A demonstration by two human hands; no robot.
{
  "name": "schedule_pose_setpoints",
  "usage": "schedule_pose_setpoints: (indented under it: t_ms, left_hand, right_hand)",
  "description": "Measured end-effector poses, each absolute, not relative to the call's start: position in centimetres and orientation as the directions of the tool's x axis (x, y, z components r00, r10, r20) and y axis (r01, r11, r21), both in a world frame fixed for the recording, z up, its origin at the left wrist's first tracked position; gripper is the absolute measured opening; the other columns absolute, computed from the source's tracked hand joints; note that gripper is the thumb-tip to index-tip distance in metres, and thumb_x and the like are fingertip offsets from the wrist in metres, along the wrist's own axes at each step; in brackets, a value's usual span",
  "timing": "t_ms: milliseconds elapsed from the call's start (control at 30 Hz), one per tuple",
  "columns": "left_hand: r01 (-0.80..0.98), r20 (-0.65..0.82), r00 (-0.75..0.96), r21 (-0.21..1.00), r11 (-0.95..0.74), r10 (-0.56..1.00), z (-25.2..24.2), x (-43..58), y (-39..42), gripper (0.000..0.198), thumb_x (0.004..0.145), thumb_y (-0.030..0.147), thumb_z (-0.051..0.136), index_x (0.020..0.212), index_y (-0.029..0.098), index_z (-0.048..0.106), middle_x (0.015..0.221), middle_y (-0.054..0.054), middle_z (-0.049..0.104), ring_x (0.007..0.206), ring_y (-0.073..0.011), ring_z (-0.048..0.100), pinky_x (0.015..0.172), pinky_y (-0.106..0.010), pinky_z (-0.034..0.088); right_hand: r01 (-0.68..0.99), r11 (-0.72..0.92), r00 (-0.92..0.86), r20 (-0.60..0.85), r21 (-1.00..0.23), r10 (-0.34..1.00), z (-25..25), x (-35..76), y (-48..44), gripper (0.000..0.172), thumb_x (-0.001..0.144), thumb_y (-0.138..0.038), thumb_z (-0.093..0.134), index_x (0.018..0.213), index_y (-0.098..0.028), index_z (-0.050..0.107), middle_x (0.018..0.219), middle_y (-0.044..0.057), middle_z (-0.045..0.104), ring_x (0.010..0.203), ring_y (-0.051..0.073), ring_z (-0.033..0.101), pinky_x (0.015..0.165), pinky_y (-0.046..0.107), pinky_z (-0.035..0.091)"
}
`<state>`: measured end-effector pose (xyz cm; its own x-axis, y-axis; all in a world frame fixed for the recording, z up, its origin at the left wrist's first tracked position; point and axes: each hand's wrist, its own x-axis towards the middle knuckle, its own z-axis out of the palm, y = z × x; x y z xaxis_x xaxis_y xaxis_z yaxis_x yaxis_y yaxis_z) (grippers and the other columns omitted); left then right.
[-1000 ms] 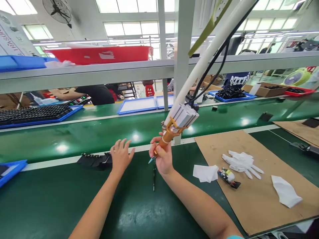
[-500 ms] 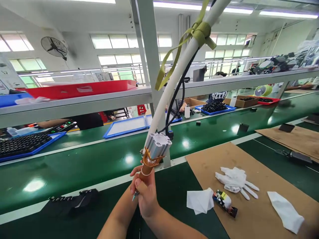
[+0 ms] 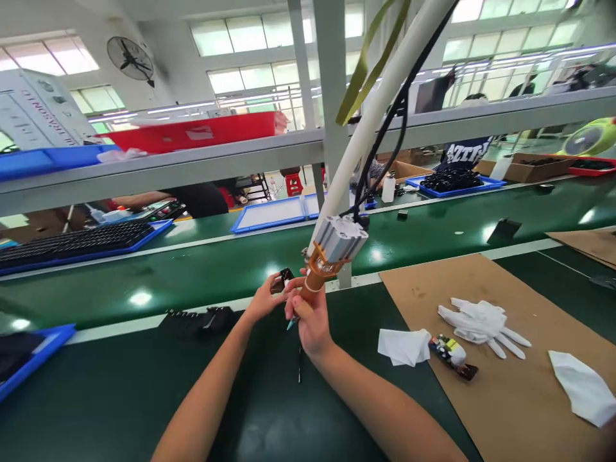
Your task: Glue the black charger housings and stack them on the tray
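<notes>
My right hand (image 3: 314,326) is wrapped round a brown dispensing barrel (image 3: 315,282) with a small teal tip (image 3: 290,325) pointing down and left. A silver metal block (image 3: 342,239) caps the barrel, and a thick white tube (image 3: 359,147) rises from it. Just left of the barrel, my left hand (image 3: 265,301) pinches a small shiny black part (image 3: 286,276); the barrel and my right fingers partly hide that side. Below the hands, a thin black cord-like piece (image 3: 299,366) hangs or lies over the dark green bench (image 3: 269,410); I cannot tell which.
A green conveyor (image 3: 202,266) crosses behind the bench. Black parts (image 3: 199,323) lie at its near edge. On the right, brown cardboard (image 3: 409,282) bears a white glove (image 3: 481,321), with a circuit board (image 3: 452,355) and white cloth (image 3: 404,346) alongside. A post (image 3: 332,83) stands behind the tube.
My left hand has come out from behind my right hand, moving left, and now shows the black part. My head view has shifted down and left. The right hand keeps its grip.
</notes>
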<state>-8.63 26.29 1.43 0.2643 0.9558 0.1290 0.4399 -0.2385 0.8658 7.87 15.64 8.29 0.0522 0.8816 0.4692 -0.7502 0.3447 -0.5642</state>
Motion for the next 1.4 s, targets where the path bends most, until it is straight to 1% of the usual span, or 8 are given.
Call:
schedule_pose_setpoints:
  t_ms: [167, 300, 633, 800, 1000, 1133, 1267, 1400]
  left_hand:
    - [0.430, -0.061, 0.360, 0.897, -0.107, 0.931, 0.7, -13.6, 20.2, 0.070, 0.065, 0.038, 0.081, 0.126, 0.020, 0.051, 0.132, -0.012, 0.058, 0.114, -0.0276, 0.060, 0.100, -0.044, 0.048]
    - [0.466, -0.104, 0.396, 0.879, -0.103, 0.912, 0.2, -13.3, 18.1, 0.084, 0.063, 0.036, 0.082, 0.137, 0.023, 0.044, 0.137, -0.011, 0.054, 0.118, -0.0266, 0.057, 0.105, -0.044, 0.043]
    - [0.588, 0.051, 0.270, 0.782, -0.207, 0.962, 0.0, -10.6, 17.0, 0.074, 0.070, 0.045, 0.074, 0.134, 0.020, 0.047, 0.121, -0.010, 0.064, 0.108, -0.0275, 0.061, 0.092, -0.044, 0.050]
    - [0.603, 0.110, 0.266, 0.756, -0.255, 0.958, 0.0, -10.0, 16.3, 0.047, 0.078, 0.032, 0.065, 0.123, 0.023, 0.057, 0.112, -0.005, 0.069, 0.096, -0.0207, 0.066, 0.088, -0.037, 0.052]
    - [0.630, 0.149, 0.200, 0.738, -0.243, 0.968, -0.1, -8.7, 16.0, 0.037, 0.081, 0.040, 0.062, 0.112, 0.020, 0.059, 0.103, -0.005, 0.070, 0.087, -0.0198, 0.065, 0.077, -0.032, 0.051]
    - [0.721, 0.205, 0.179, 0.638, -0.270, 0.962, 0.7, -7.8, 14.6, 0.037, 0.085, 0.042, 0.057, 0.118, 0.024, 0.053, 0.098, -0.002, 0.071, 0.078, -0.0188, 0.065, 0.072, -0.030, 0.048]
    - [0.821, 0.234, 0.151, 0.511, -0.254, 0.960, 1.8, -6.9, 13.5, 0.032, 0.082, 0.043, 0.060, 0.109, 0.025, 0.055, 0.089, -0.001, 0.071, 0.074, -0.0192, 0.065, 0.064, -0.027, 0.044]
    - [0.834, 0.278, 0.127, 0.490, -0.255, 0.952, 2.6, -6.4, 13.0, 0.030, 0.081, 0.040, 0.061, 0.105, 0.024, 0.054, 0.090, -0.001, 0.070, 0.076, -0.0193, 0.066, 0.064, -0.027, 0.044]
  right_hand:
    - [-0.731, 0.369, 0.073, 0.471, -0.575, 0.879, 8.3, 8.3, 15.8, 0.029, 0.082, -0.028, 0.060, 0.107, -0.027, 0.045, 0.092, -0.002, 0.058, 0.053, 0.006, 0.049, 0.053, 0.024, 0.039]
    - [-0.714, 0.377, 0.073, 0.473, -0.590, 0.878, 8.2, 8.5, 15.9, 0.035, 0.082, -0.027, 0.058, 0.114, -0.029, 0.043, 0.092, -0.002, 0.058, 0.053, 0.006, 0.049, 0.052, 0.024, 0.037]
    - [-0.668, 0.388, 0.104, 0.436, -0.636, 0.894, 8.8, 8.9, 15.8, 0.036, 0.081, -0.030, 0.057, 0.115, -0.027, 0.043, 0.090, -0.002, 0.056, 0.052, 0.006, 0.047, 0.052, 0.026, 0.034]
    - [-0.660, 0.398, 0.116, 0.436, -0.638, 0.892, 8.9, 9.0, 15.8, 0.035, 0.082, -0.030, 0.056, 0.114, -0.027, 0.043, 0.090, -0.002, 0.056, 0.052, 0.006, 0.048, 0.052, 0.026, 0.034]
    - [-0.646, 0.404, 0.122, 0.435, -0.648, 0.892, 8.9, 8.9, 15.9, 0.032, 0.083, -0.037, 0.055, 0.111, -0.027, 0.044, 0.089, -0.002, 0.056, 0.052, 0.006, 0.048, 0.052, 0.026, 0.035]
    - [-0.647, 0.396, 0.120, 0.426, -0.652, 0.897, 9.0, 8.9, 15.8, 0.034, 0.082, -0.044, 0.055, 0.110, -0.027, 0.044, 0.088, -0.002, 0.055, 0.051, 0.006, 0.048, 0.052, 0.026, 0.036]
    - [-0.648, 0.392, 0.121, 0.420, -0.653, 0.899, 8.9, 8.8, 15.7, 0.036, 0.081, -0.045, 0.056, 0.110, -0.027, 0.045, 0.088, -0.003, 0.056, 0.050, 0.006, 0.048, 0.051, 0.026, 0.036]
    - [-0.663, 0.389, 0.112, 0.429, -0.639, 0.896, 8.8, 8.7, 15.6, 0.032, 0.082, -0.043, 0.056, 0.109, -0.028, 0.046, 0.087, -0.003, 0.056, 0.050, 0.006, 0.049, 0.051, 0.025, 0.035]
